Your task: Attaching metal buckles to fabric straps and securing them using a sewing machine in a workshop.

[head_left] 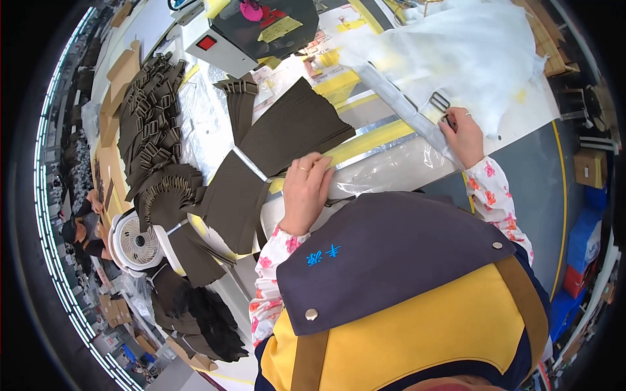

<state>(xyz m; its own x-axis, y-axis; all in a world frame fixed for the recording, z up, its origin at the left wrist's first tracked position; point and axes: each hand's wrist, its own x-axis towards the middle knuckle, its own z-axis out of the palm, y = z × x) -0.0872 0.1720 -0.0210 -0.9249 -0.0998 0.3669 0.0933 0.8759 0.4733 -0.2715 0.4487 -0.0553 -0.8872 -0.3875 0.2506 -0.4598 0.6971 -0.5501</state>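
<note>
My right hand (464,138) pinches a small dark buckle (448,122) at the right part of the table. Just beyond it, a second dark slide buckle (439,101) lies on the white sheeting. My left hand (305,195) rests at the table's near edge with its fingers curled together; what they hold, if anything, is hidden. Its fingertips are beside the lower end of a fanned stack of dark brown webbing strips (293,127). A white band (251,163) ties that stack across its middle.
Left of the stack lies a heap of brown straps with buckles (153,117). A white fan (138,241) stands by the left edge, near more bundled strips (195,257). A machine box with a red switch (207,43) is at the back. White sheeting (463,45) covers the far right.
</note>
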